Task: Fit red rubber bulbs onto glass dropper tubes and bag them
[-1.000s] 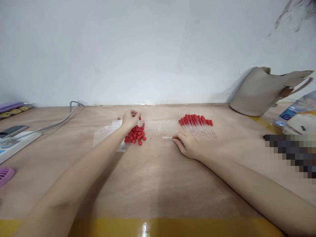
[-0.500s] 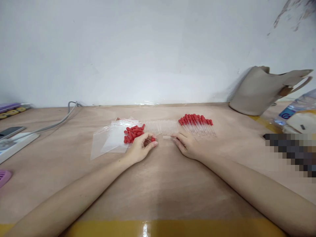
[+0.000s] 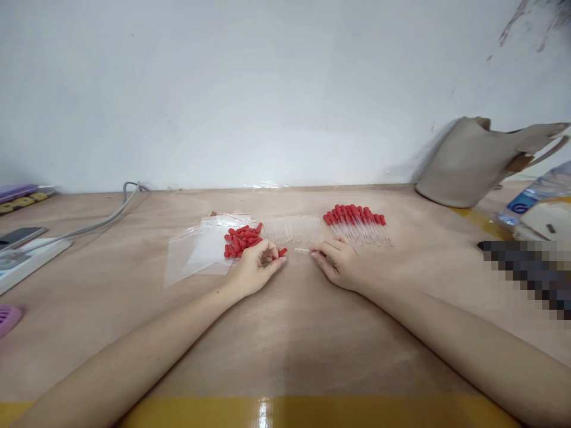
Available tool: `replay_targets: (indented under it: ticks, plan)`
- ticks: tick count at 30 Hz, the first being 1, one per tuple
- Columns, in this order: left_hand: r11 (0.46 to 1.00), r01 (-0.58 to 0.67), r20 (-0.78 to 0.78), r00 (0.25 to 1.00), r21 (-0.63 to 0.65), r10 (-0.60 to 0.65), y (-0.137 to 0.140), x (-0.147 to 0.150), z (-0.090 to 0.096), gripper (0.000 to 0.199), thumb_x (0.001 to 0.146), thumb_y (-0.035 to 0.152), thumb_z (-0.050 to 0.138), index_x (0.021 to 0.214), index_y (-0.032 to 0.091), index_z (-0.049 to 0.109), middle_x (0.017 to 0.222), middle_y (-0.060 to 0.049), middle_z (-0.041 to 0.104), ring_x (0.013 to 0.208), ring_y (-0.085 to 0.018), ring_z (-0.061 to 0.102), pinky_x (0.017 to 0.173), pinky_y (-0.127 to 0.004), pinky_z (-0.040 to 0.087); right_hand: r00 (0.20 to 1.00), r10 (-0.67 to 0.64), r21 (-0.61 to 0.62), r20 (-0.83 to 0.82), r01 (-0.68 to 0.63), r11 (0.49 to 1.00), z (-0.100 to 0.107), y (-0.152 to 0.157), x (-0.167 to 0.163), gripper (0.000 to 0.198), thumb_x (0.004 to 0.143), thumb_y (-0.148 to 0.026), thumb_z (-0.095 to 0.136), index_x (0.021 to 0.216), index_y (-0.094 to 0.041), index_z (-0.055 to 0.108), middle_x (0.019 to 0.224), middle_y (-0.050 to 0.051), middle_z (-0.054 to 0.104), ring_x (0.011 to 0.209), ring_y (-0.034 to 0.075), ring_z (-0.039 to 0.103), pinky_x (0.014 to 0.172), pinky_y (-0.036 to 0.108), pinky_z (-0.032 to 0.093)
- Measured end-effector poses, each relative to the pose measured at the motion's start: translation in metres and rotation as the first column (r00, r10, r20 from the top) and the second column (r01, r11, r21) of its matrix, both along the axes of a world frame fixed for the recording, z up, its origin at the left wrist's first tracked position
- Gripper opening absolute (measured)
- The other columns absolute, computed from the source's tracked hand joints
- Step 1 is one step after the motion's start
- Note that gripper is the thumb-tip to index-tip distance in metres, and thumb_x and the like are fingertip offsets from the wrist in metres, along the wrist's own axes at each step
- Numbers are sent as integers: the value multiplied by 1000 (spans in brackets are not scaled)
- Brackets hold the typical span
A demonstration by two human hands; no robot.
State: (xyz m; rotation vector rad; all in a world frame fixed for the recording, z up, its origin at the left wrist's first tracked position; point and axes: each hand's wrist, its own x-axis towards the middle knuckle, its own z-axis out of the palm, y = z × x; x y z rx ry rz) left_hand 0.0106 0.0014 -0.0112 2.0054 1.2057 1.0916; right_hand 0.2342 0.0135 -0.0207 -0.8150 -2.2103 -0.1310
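Note:
Between thumb and fingers, my left hand (image 3: 259, 266) pinches a red rubber dropper bulb (image 3: 282, 252), its narrow end pointing right. My right hand (image 3: 335, 263) is closed on a clear dropper tube (image 3: 302, 250), one end of which sticks out to the left. A small gap separates bulb and tube. Loose red bulbs (image 3: 241, 242) lie heaped just beyond my left hand. Behind both hands runs a row of bare clear tubes (image 3: 292, 227). Droppers with red bulbs fitted (image 3: 354, 215) lie side by side beyond my right hand.
Clear zip bags (image 3: 196, 255) lie left of the bulb heap. Farther left are a grey cable (image 3: 100, 224), a white power strip (image 3: 38, 261) and a dark phone (image 3: 20, 238). A beige bag (image 3: 464, 163) and a plastic bottle (image 3: 535, 193) are at the right, before the wall.
The red bulb in my left hand has turned, so its narrow end now shows toward the right. The tube in my right hand has barely shifted.

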Motion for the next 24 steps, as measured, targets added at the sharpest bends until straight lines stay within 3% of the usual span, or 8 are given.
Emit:
replay_targets:
  ticks: [8, 13, 20, 24]
  plan:
    - [999, 30, -35, 999, -25, -31, -2, 2, 4, 20, 75, 31, 60, 75, 18, 45, 69, 1, 56, 63, -12, 55, 59, -23, 44, 1000, 16, 30, -6, -16, 999, 1, -6, -8, 20, 89, -24, 40, 92, -16, 58, 75, 4, 65, 62, 12, 56, 71, 31, 34]
    - [999, 32, 7, 999, -16, -32, -2, 3, 5, 20, 77, 30, 59, 92, 18, 55, 86, -3, 65, 78, -15, 61, 71, -26, 47, 997, 69, -14, 32, -69, 998, -4, -3, -7, 20, 89, -25, 40, 93, -17, 58, 79, 4, 66, 67, 12, 57, 71, 30, 35]
    - [998, 37, -123, 992, 46, -31, -5, 2, 8, 18, 79, 31, 56, 83, 18, 67, 70, -1, 67, 60, -14, 58, 56, -23, 44, 990, 144, -133, 16, -140, 981, 2, -5, -7, 23, 90, -26, 40, 95, -19, 61, 80, 4, 66, 68, 13, 57, 71, 30, 35]
    - [995, 75, -187, 980, 70, -61, -6, 1, 7, 17, 79, 30, 56, 85, 20, 69, 72, -1, 68, 61, -14, 60, 58, -23, 45, 983, 165, -156, 77, -152, 976, 9, -4, -3, 25, 90, -26, 39, 92, -19, 63, 73, 2, 64, 63, 12, 54, 69, 29, 32]
